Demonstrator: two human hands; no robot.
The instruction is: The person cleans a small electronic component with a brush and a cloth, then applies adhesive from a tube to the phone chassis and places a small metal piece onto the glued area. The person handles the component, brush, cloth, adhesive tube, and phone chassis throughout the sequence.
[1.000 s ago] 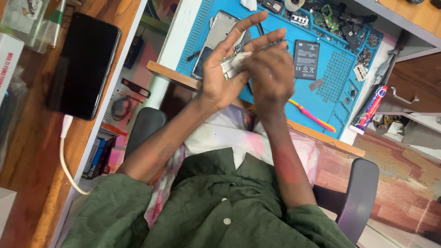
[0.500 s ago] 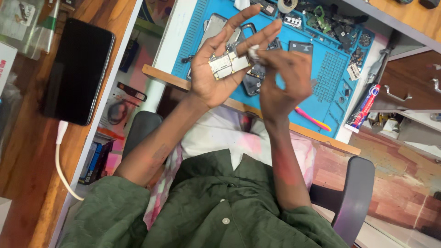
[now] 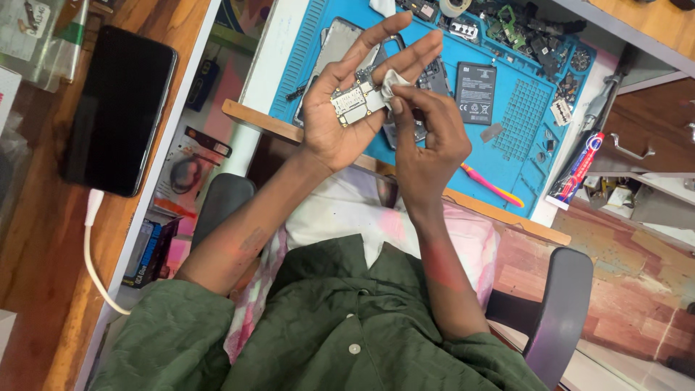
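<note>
My left hand (image 3: 340,119) is raised over the desk, palm up and fingers stretched, with a small phone circuit board (image 3: 355,101) lying across the palm. My right hand (image 3: 427,141) pinches a small white wipe (image 3: 394,81) between thumb and fingertips. The wipe is pressed to the board's right end. Under both hands lies the blue work mat (image 3: 517,123), and an opened phone body (image 3: 334,45) on it is partly hidden by my left hand.
On the mat are a black battery (image 3: 476,90), a pink and yellow pry tool (image 3: 492,187) and several small parts (image 3: 528,29). A black phone (image 3: 119,108) on a white cable (image 3: 90,242) lies on the wooden surface at left. A red and blue tube (image 3: 579,166) stands at right.
My right hand, which covered the board a second ago, has slid off to its right end with the wipe. My left fingers have straightened, so the board now shows on the palm.
</note>
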